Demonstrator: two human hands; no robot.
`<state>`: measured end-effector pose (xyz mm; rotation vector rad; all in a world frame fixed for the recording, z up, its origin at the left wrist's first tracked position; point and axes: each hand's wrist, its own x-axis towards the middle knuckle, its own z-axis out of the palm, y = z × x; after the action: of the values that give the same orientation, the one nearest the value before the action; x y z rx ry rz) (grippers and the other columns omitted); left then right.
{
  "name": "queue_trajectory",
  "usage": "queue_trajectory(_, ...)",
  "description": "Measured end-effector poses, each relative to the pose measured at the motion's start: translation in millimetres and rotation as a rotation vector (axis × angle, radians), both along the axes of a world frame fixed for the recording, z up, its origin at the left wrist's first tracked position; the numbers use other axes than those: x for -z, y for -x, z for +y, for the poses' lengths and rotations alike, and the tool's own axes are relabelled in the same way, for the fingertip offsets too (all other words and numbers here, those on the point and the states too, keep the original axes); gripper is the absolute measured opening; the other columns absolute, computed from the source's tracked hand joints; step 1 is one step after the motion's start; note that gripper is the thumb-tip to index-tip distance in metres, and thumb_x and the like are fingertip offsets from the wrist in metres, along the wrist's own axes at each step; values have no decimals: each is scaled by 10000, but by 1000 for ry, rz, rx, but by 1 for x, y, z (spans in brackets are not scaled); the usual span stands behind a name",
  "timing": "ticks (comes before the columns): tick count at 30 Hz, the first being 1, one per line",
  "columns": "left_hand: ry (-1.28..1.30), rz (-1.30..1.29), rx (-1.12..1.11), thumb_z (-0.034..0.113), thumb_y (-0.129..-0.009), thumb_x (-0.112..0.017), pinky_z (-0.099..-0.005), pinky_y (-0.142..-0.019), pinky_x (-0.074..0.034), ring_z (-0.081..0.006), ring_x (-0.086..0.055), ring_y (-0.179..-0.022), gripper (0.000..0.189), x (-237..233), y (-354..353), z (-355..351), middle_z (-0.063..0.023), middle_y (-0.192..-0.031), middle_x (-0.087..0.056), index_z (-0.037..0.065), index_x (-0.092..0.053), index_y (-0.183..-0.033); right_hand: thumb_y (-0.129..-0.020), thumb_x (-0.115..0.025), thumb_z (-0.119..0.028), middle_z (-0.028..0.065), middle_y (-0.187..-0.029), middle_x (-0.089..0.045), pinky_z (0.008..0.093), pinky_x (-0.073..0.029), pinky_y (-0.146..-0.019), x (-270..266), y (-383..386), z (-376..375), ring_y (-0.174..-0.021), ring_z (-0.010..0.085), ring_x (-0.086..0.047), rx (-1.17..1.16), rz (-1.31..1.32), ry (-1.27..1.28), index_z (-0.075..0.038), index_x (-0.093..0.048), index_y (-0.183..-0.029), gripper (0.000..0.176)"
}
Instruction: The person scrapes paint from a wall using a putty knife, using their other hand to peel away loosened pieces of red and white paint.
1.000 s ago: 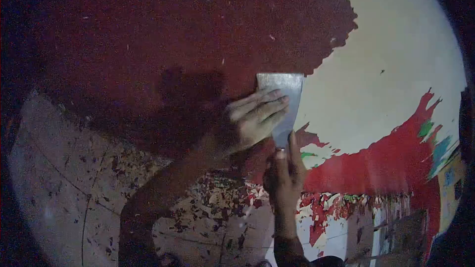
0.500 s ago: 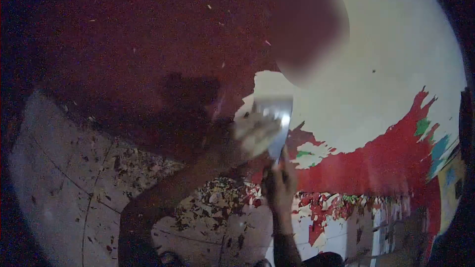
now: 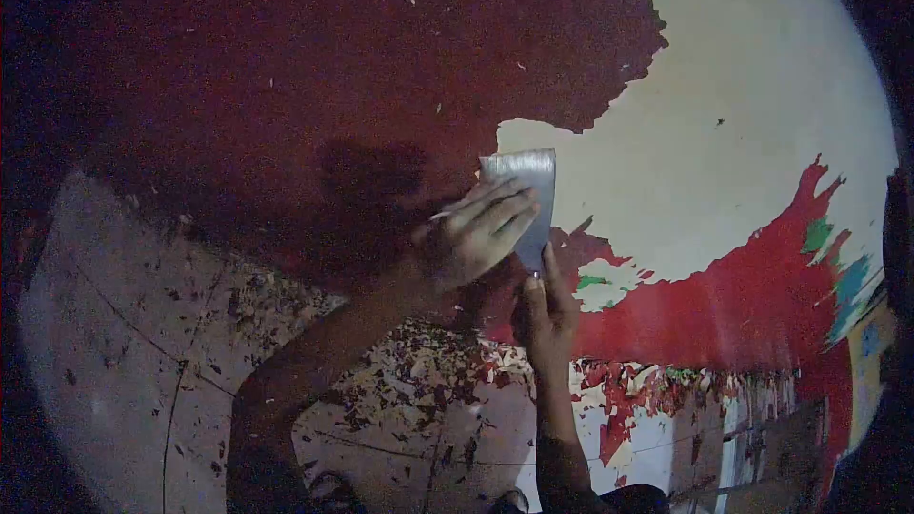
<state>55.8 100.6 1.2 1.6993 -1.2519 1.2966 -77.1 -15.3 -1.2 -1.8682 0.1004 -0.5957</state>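
A putty knife (image 3: 534, 228) with a wide metal blade lies against the painted wall. Its blade edge rests where dark red paint (image 3: 314, 67) meets a bare cream patch (image 3: 743, 105). My right hand (image 3: 546, 324) is closed around the handle, which the fingers mostly hide. My left hand (image 3: 481, 233) presses on the blade, its fingers stretched out flat over the metal and pointing up to the right.
Paint flakes (image 3: 409, 381) litter the tiled floor (image 3: 114, 324) along the foot of the wall. Bright red paint (image 3: 695, 324) runs below the cream patch, with small green and blue remnants at its right end. My feet show at the bottom edge.
The putty knife has moved up along the wall, both hands with it. My left hand's fingers, smeared by motion before, now lie distinctly on the blade.
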Motion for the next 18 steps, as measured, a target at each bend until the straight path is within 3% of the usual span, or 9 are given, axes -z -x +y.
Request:
queue_trajectory(4, -109, 21, 28, 96, -748, -601, -398, -971, -458, -258, -539, -1144, 270, 11, 11, -4, -116, -1167, -589, 21, -652, -1003, -938, -520, -189, 131, -1244, -556, 281, -417, -883, 30, 7, -13, -1021, 136, -523, 31, 2, -37, 2, -397, -1365, 483)
queue_trajectory(7, -80, -120, -115, 104, -744, -599, -385, -969, -457, -255, -542, -1141, 273, -4, 0, 5, -112, -1163, -595, 18, -654, -997, -936, -524, -203, 155, -1264, -542, 298, -405, -918, -1, -2, 2, -1063, 166, -521, 14, 57, -64, 15, -396, -1360, 494)
queue_trajectory(10, -21, -31, -53, 99, -730, -607, -395, -950, -469, -265, -557, -1121, 282, -43, -4, 17, -118, -1148, -604, 14, -657, -994, -936, -516, -202, 182, -1303, -508, 324, -375, -979, -22, -10, 14, -1153, 212, -496, 4, 56, -87, 32, -395, -1354, 494)
queue_trajectory(13, 71, -126, -26, 89, -718, -610, -396, -946, -472, -273, -565, -1107, 295, 0, -8, -4, -127, -1124, -611, -1, -651, -996, -935, -511, -193, 187, -1342, -470, 340, -336, -1027, 2, 3, 7, -1230, 236, -449, 13, 0, -66, 40, -394, -1352, 491)
queue_trajectory(16, -34, 18, 15, 80, -710, -610, -385, -944, -476, -277, -571, -1096, 309, 2, 9, 1, -136, -1124, -607, -4, -650, -1005, -935, -516, -193, 172, -1362, -455, 338, -320, -1038, 18, -5, 2, -1250, 228, -430, -2, -46, -79, 34, -391, -1356, 495)
queue_trajectory(18, -35, -56, -61, 77, -715, -608, -376, -940, -480, -273, -578, -1086, 303, -20, 4, 17, -131, -1129, -606, -3, -650, -1004, -935, -522, -193, 170, -1356, -463, 340, -326, -1033, -5, -8, 12, -1241, 229, -440, -10, -21, -102, 36, -398, -1351, 491)
